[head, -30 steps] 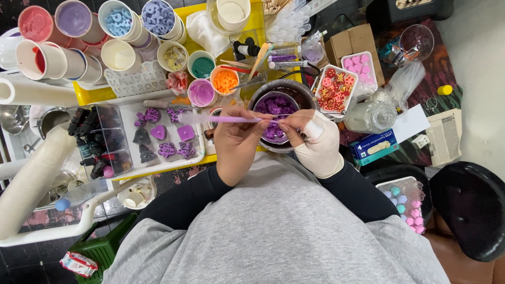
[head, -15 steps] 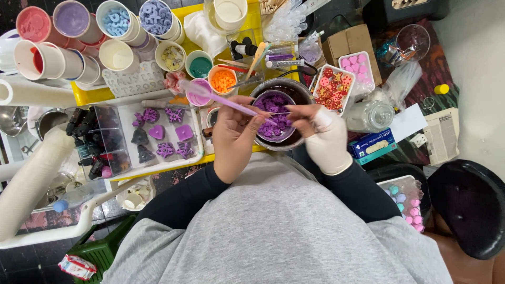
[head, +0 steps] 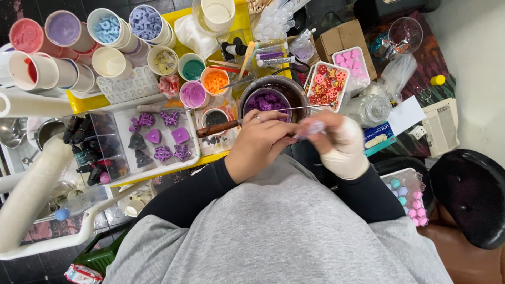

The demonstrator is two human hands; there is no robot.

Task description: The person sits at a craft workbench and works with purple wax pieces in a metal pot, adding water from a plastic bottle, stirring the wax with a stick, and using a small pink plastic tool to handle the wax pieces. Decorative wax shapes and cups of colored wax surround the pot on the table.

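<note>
Here, from your head view, the small pale lilac piece (head: 314,128) between your hands is blurred, its shape unclear. Your bare left hand (head: 261,144) and bandaged right hand (head: 339,143) press close together, fingertips pinching that piece, just near of the round dark metal pot of purple pieces (head: 269,99). Your grey-shirted torso (head: 273,231) hides the table's near edge.

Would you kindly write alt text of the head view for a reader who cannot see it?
Seen from above, a person's left hand and bandaged right hand meet over a small pale purple piece, beside a bowl of purple pieces. Cups of coloured material crowd the yellow table beyond.
</note>
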